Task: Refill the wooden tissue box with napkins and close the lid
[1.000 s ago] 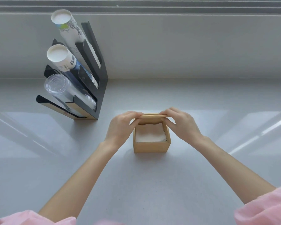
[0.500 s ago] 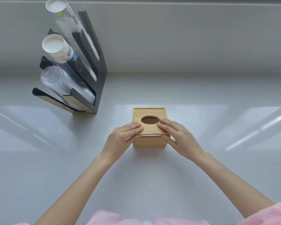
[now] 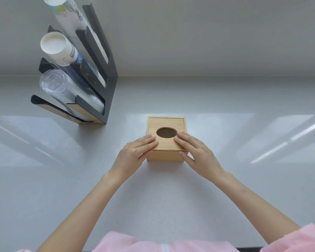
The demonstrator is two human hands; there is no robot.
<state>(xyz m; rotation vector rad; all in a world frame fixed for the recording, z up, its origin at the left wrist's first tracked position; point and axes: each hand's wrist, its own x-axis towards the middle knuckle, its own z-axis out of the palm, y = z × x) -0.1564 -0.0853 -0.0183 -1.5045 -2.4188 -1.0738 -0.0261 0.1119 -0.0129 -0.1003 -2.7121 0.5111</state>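
Note:
A square wooden tissue box (image 3: 165,156) stands on the grey counter in the middle of the head view. Its flat lid (image 3: 166,124) with a dark oval hole (image 3: 166,132) lies on top and covers nearly the whole box. My left hand (image 3: 135,153) rests at the box's near left corner, fingers flat on the lid, thumb at the side. My right hand (image 3: 195,151) mirrors it at the near right corner. Both hands press on the lid's near edge. The napkins inside are hidden; the hole looks dark.
A black and wood cup rack (image 3: 98,84) stands at the back left, holding two stacks of paper cups (image 3: 58,50) and a stack of clear plastic cups (image 3: 62,90). A grey wall runs along the back of the counter (image 3: 225,179).
One second ago the box was open with white napkins showing and both hands held the lid at its far edge. The lid has since slid toward me over the box, and my hands followed.

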